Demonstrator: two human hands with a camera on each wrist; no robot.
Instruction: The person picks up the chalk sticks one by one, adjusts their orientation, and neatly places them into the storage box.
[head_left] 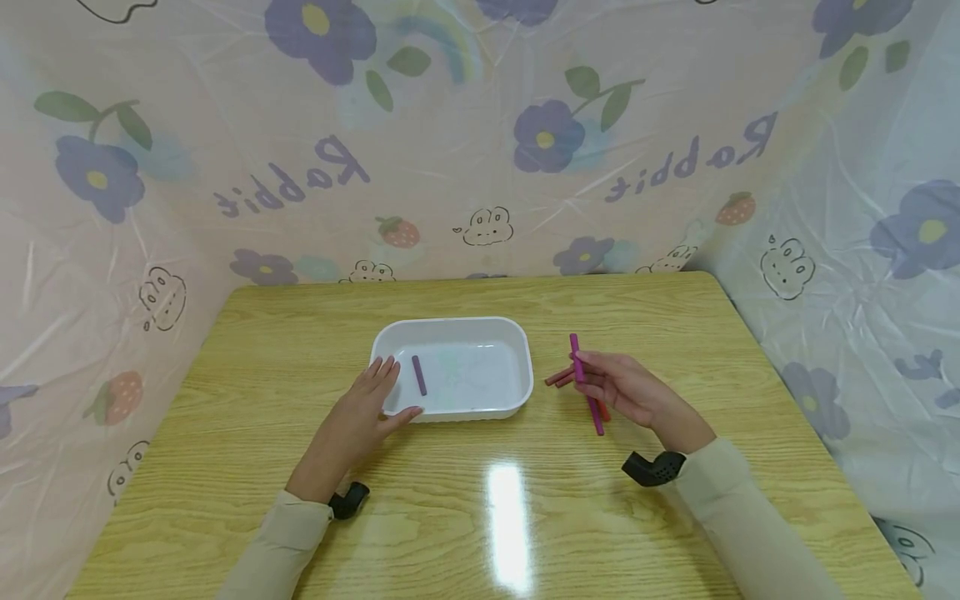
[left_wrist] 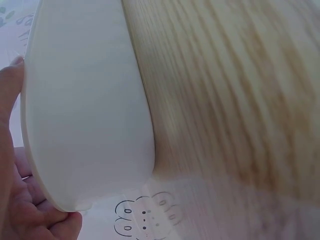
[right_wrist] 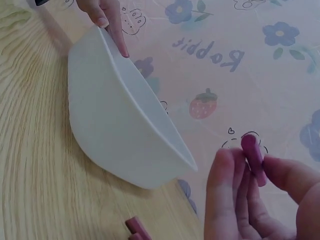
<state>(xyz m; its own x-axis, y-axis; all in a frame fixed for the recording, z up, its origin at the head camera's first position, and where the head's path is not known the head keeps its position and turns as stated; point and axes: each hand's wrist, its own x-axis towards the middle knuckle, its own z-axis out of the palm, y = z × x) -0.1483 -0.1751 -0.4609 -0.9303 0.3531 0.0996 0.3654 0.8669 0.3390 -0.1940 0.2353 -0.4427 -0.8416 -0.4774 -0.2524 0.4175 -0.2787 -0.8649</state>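
Observation:
My left hand point(head_left: 362, 408) rests over the left front corner of a white rectangular tray point(head_left: 465, 414), fingers spread on the rim. Inside that tray lies one dull purple stick point(head_left: 419, 376). Right of the tray, my right hand point(head_left: 622, 386) pinches a magenta stick point(head_left: 575, 343) between thumb and fingers, shown end-on in the right wrist view. Beneath this hand lie a purple stick point(head_left: 598, 427), a red-orange stick point(head_left: 604, 410) and dark red sticks point(head_left: 557, 377), partly hidden. The left wrist view shows the tray's outer wall point(left_wrist: 90, 110) beside the fingers.
Everything stands on a wood-grain table point(head_left: 420, 517). A patterned curtain point(head_left: 450, 158) with flowers and rabbits hangs behind and at both sides. Black wrist devices point(head_left: 654, 468) sit at both sleeve cuffs.

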